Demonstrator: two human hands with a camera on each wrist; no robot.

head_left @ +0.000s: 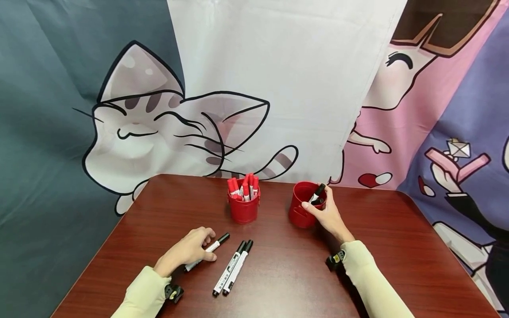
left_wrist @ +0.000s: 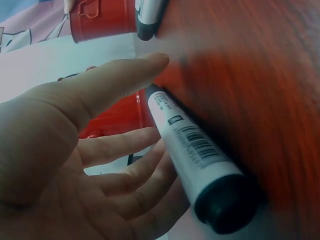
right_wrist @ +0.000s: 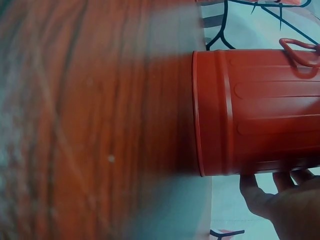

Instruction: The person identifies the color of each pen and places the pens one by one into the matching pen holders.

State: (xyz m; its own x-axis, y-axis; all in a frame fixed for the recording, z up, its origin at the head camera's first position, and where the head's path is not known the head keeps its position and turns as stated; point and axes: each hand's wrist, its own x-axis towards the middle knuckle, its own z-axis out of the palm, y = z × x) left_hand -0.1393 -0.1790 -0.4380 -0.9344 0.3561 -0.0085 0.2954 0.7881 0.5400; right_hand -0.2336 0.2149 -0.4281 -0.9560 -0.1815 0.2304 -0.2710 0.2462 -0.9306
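Observation:
My left hand [head_left: 190, 248] reaches over a black-capped whiteboard marker [head_left: 213, 247] lying on the table at the left. In the left wrist view its fingers lie along the far side of that marker, and the thumb stands apart from it. My right hand [head_left: 331, 217] holds a red bucket [head_left: 300, 217] near its rim, thumb at the front and fingers round the right side. Inside this bucket are black-capped markers [head_left: 319, 191]. The right wrist view shows fingertips [right_wrist: 248, 182] against the bucket's wall.
Two more black-capped markers [head_left: 228, 269] lie side by side at the table's middle. A second red bucket [head_left: 244, 215], filled with several red-capped markers [head_left: 246, 191], stands left of the held one. A cartoon-printed cloth [head_left: 278, 66] hangs behind the brown table [head_left: 286, 282].

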